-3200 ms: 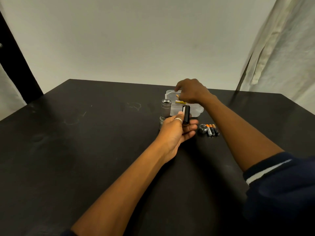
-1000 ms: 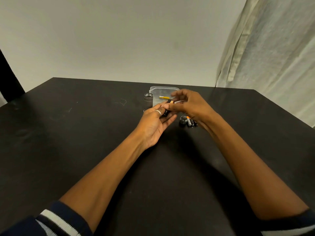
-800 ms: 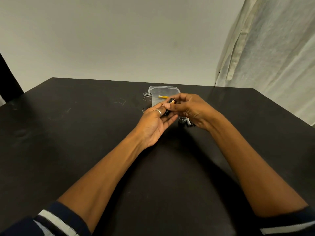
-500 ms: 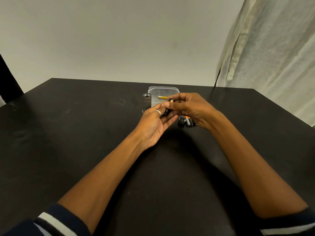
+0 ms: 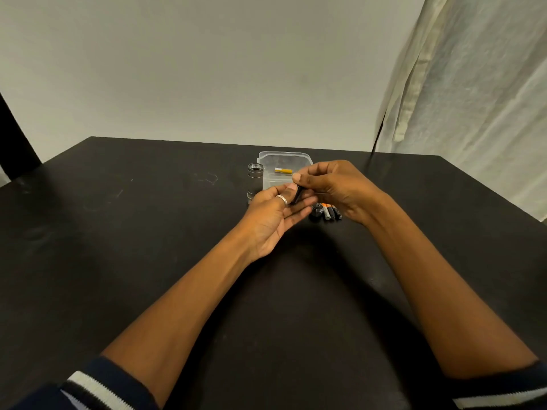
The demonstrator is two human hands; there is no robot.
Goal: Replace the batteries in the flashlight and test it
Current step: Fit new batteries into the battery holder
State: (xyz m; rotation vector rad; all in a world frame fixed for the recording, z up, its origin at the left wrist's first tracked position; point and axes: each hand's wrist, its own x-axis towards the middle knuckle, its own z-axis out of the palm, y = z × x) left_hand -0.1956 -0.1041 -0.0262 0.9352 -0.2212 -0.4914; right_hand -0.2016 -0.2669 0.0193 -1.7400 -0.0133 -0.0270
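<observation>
My left hand (image 5: 273, 216) lies palm up over the table and holds a black battery holder (image 5: 297, 195) between thumb and fingers. My right hand (image 5: 334, 187) pinches the holder's upper end with thumb and forefinger; whether a battery sits under those fingers is hidden. The silver flashlight body (image 5: 255, 180) stands upright, open end up, just left of my hands. Its tail cap (image 5: 316, 209) lies on the table beside three loose batteries (image 5: 331, 212). A clear plastic box (image 5: 285, 161) behind my hands holds one yellow battery (image 5: 282, 170).
The black table (image 5: 148, 232) spreads wide on all sides of the small cluster. A pale curtain (image 5: 473, 99) hangs at the right, past the table's far right corner. A plain wall stands behind the table.
My right hand came from the plastic box to the black holder in my left hand. In the last second both hands stay together there, with only small finger shifts at the holder's top.
</observation>
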